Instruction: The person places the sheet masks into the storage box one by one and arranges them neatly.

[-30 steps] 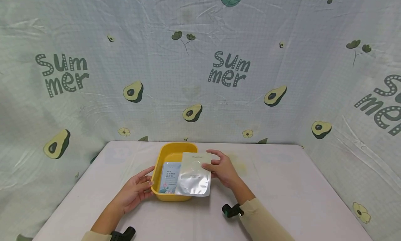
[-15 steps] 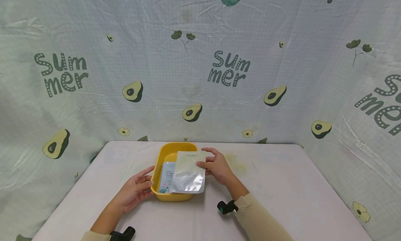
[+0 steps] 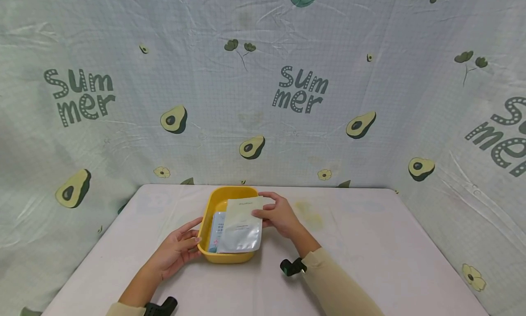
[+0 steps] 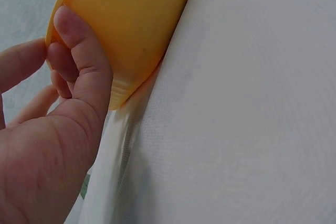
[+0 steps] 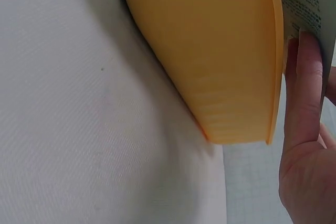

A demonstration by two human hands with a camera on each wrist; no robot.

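Observation:
A yellow plastic tray (image 3: 214, 202) stands on the table. Inside it lies a pale blue printed sachet (image 3: 215, 236), partly covered. My right hand (image 3: 280, 218) pinches the right edge of a cream and silver flat pouch (image 3: 239, 236), which looks like a sheet mask packet. The pouch is over the tray's right part and overlaps the blue sachet. In the right wrist view, fingers (image 5: 308, 72) lie behind the pouch's printed back, beside the tray rim. At the tray's left side, my left hand (image 3: 178, 252) holds the rim, with bent fingers (image 4: 89, 56) against the outer wall.
A white cloth covers the table (image 3: 361, 243). Behind and beside it hangs a pale curtain (image 3: 304, 138) printed with avocados and lettering. Black wrist cameras (image 3: 292, 266) sit on both wrists.
My right hand has moved left with the pouch, bringing it farther over the tray and covering more of the blue sachet. My left hand and the tray have stayed in place.

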